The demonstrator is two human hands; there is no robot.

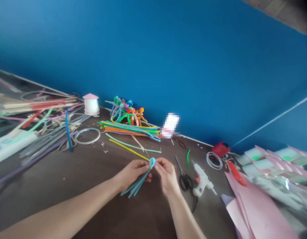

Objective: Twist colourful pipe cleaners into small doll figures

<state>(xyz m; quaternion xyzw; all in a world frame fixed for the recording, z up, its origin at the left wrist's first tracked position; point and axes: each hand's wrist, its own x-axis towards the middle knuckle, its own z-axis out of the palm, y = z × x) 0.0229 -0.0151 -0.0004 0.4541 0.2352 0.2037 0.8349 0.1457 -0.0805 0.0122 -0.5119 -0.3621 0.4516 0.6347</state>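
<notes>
A bundle of light blue pipe cleaners (138, 185) is held between both hands, bent into a loop at its top, its several loose ends hanging down to the left. My left hand (134, 172) pinches the bundle just below the loop, fingers closed. On the other side, my right hand (166, 172) has thumb and finger closed at the loop's right edge. Just beyond the hands lie a yellow pipe cleaner (128, 149) and a pale green one (133, 145).
Behind are a colourful pipe-cleaner bundle (130, 128) and small figures (128, 111). Scissors (184, 179), a white glue gun (203, 181) and pink sheets (263, 205) lie right. A white pot (91, 106), a ring (87, 136) and piled sticks (38, 104) sit left.
</notes>
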